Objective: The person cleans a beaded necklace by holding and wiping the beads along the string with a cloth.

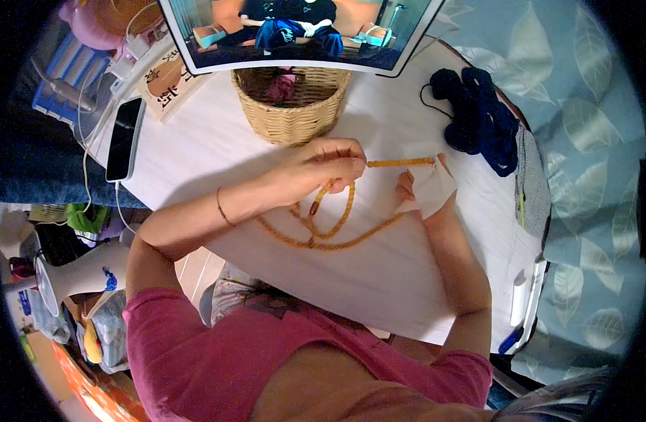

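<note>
A long string of amber-coloured beads [347, 245] runs between my hands and hangs in loops over the white table [323, 281]. My left hand [330, 165] is closed on the strand, pinching it with thumb and fingers. From there a straight stretch of beads leads right to my right hand [405, 188], which grips a white tissue [435, 188] folded around the strand. The tissue hides part of the right fingers. One darker bead [314, 208] shows in the loop beneath my left hand.
Beyond my hands stands a wicker basket [291, 119] with dark red yarn inside, below a tablet screen [295, 35]. Navy yarn [474, 116] and grey knitting [530, 183] lie at right. A phone [125, 141] on a cable lies at left.
</note>
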